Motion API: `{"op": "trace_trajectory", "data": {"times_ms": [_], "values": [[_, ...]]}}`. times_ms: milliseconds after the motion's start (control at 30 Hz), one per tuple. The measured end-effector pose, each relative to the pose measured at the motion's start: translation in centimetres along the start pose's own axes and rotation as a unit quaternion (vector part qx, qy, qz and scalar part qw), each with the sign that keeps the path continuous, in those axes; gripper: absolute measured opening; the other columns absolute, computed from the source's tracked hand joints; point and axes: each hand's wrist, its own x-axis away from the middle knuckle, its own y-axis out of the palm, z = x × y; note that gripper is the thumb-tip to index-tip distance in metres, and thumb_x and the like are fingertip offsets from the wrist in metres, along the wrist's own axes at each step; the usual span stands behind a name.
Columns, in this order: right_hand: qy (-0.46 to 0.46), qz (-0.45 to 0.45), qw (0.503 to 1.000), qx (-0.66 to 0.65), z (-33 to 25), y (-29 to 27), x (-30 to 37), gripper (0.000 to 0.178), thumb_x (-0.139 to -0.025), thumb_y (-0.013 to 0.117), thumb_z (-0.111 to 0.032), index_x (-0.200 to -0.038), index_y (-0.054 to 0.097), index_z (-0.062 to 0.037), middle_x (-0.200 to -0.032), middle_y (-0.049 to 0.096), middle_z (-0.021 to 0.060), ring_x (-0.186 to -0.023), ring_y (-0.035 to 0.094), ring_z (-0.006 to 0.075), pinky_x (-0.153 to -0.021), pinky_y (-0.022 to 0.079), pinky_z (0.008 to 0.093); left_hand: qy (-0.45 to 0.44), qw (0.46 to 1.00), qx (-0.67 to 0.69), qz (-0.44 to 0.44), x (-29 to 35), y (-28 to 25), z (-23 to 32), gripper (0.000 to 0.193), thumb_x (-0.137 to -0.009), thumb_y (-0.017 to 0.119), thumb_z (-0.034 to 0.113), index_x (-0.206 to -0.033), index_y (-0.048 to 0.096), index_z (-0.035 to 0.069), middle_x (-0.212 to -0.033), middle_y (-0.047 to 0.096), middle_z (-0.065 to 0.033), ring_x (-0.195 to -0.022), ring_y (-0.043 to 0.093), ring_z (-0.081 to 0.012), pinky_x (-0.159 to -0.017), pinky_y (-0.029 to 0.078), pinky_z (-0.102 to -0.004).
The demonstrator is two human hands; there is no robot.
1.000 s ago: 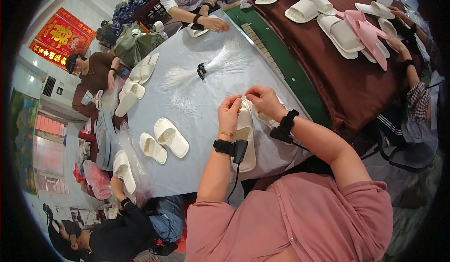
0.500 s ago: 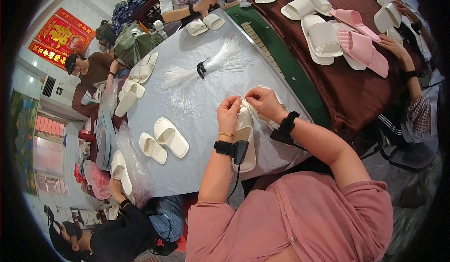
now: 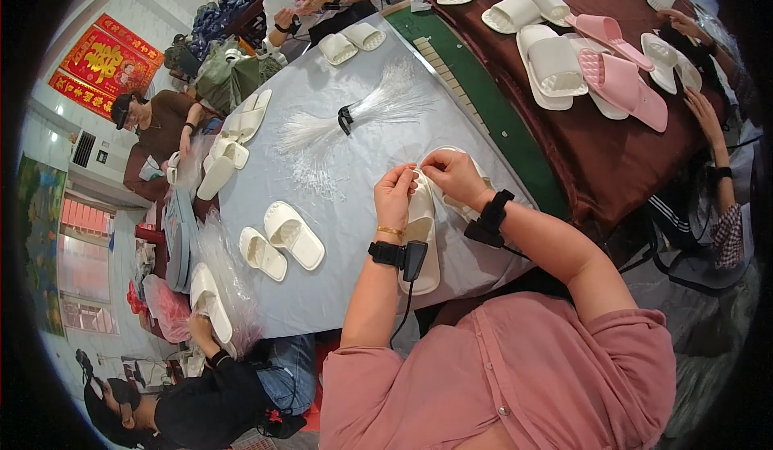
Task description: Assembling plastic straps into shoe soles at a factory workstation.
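Note:
My left hand and my right hand meet fingertip to fingertip above the toe end of a white slipper. Both are closed in a pinch; whatever lies between the fingertips is too small to make out. A second white slipper lies alongside, partly covered by my right hand and wrist. Beyond my hands, a bundle of thin clear plastic strands is gathered at its middle by a black tie. To the left rest a larger white slipper and a smaller one.
A grey-blue cloth covers my table. More white slippers line its left edge, and a pair sits at the far end. On the right, a brown-covered table bears white and pink slippers. Co-workers sit or stand around.
My hands have barely moved. The person at the far end has raised both hands and spread them apart. On the right, a co-worker's hand has shifted and the white slippers near it have turned.

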Motion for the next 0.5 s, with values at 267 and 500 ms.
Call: {"op": "trace_trajectory", "data": {"times_ms": [267,500], "values": [[0.001,-0.004,1.000,0.000,0.28,0.10,0.06,0.014,-0.079,0.063,-0.013,-0.083,0.068,0.0002,-0.073,0.065,0.0144,-0.066,0.064,0.0236,-0.060,0.049,0.0322,0.004,1.000,-0.024,-0.012,0.01,-0.01,0.07,0.018,-0.091,0.058,0.008,-0.104,0.064,-0.003,-0.082,0.065,-0.0031,-0.065,0.054,-0.0053,-0.060,0.044,-0.0175],[-0.012,0.004,1.000,0.010,0.71,0.11,0.11,0.015,-0.078,0.064,-0.013,-0.081,0.068,0.0007,-0.073,0.065,0.0154,-0.065,0.063,0.0247,-0.060,0.049,0.0332,-0.004,0.999,-0.049,-0.011,0.11,0.09,0.00,0.017,-0.089,0.060,0.008,-0.101,0.066,-0.003,-0.080,0.064,-0.0020,-0.065,0.053,-0.0049,-0.059,0.043,-0.0173]]}}
